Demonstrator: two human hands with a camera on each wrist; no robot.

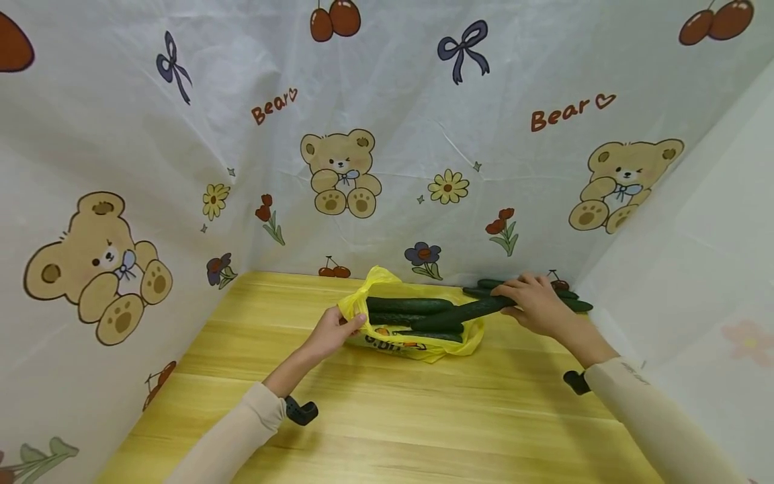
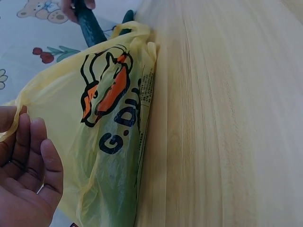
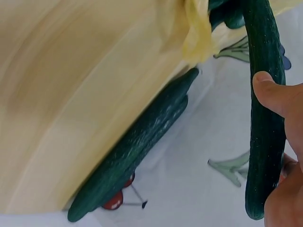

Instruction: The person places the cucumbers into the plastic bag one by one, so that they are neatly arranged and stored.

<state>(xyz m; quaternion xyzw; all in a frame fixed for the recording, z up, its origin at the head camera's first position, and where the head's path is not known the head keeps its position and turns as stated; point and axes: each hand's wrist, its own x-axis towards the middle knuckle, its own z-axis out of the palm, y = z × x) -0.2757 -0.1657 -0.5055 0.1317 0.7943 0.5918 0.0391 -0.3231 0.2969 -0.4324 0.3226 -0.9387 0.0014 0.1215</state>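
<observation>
A yellow plastic bag with printed letters lies on its side on the table, its opening spread and several dark green cucumbers inside. My left hand holds the bag's left end, and in the left wrist view its fingers are hooked around the thin plastic edge. My right hand grips one cucumber near its end, thumb along its side. That cucumber slants down leftward, its far end over the cucumbers in the bag.
More cucumbers lie together at the back right of the wooden table, along the foot of a white sheet printed with bears. The sheet rises behind the table and on its left. A pale wall stands at the right.
</observation>
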